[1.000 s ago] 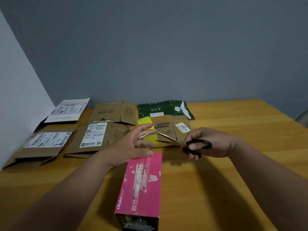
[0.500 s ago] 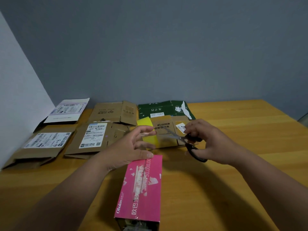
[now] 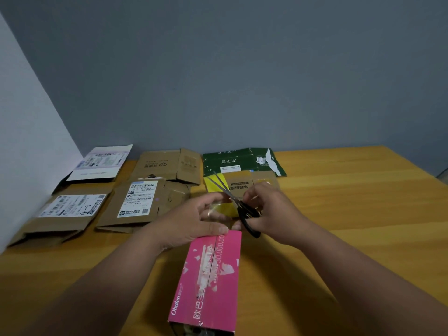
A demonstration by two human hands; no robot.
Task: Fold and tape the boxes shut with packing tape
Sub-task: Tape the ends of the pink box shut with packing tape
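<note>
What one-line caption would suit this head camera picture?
Right hand works scissors at clear tape the left hand holds above a pink box.

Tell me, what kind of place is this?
Probably a plain room used as a packing spot: a wooden table against bare grey walls, flattened boxes with shipping labels, and scissors in hand.

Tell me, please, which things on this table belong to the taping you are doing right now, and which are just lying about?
In use:
pink box
clear tape, held in the left hand
scissors, gripped in the right hand

Lying about:
flat brown boxes
flat green box
flat white box
yellow sheet
</note>
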